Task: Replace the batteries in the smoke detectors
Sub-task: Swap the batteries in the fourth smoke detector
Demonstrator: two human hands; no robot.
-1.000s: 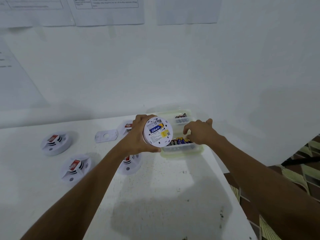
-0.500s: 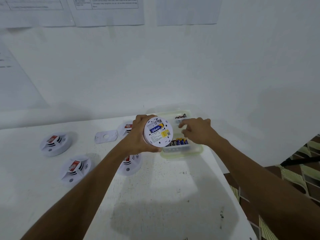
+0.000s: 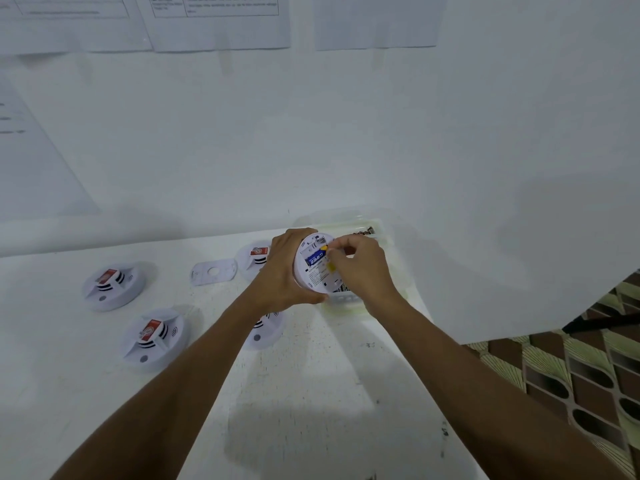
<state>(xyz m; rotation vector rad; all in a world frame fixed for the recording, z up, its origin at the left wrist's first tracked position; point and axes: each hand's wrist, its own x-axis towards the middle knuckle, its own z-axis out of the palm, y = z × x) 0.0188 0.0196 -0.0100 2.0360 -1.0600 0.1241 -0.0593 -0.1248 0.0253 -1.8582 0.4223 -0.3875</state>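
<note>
Our right hand (image 3: pixel 360 268) curls its fingers (image 3: pixel 341 245) into a pinch on the yellow-tipped end of the blue battery (image 3: pixel 316 260). The battery lies in the open bay on the back of the smoke detector (image 3: pixel 311 278). Our left hand (image 3: pixel 282 271) grips that detector by its rim, with the back turned up toward us. The detector is held above the desk (image 3: pixel 311 393), in front of the clear plastic box (image 3: pixel 344 308) of loose cells. We judge the battery swap on this unit to be under way, though we cannot tell whether the cell is going in or coming out. The next move calls for a steady push or pull along the bay, minding polarity. Other detectors (image 3: pixel 112 285) rest face-up on the desk to the left, and a mounting plate (image 3: pixel 213 271) lies among them.
</note>
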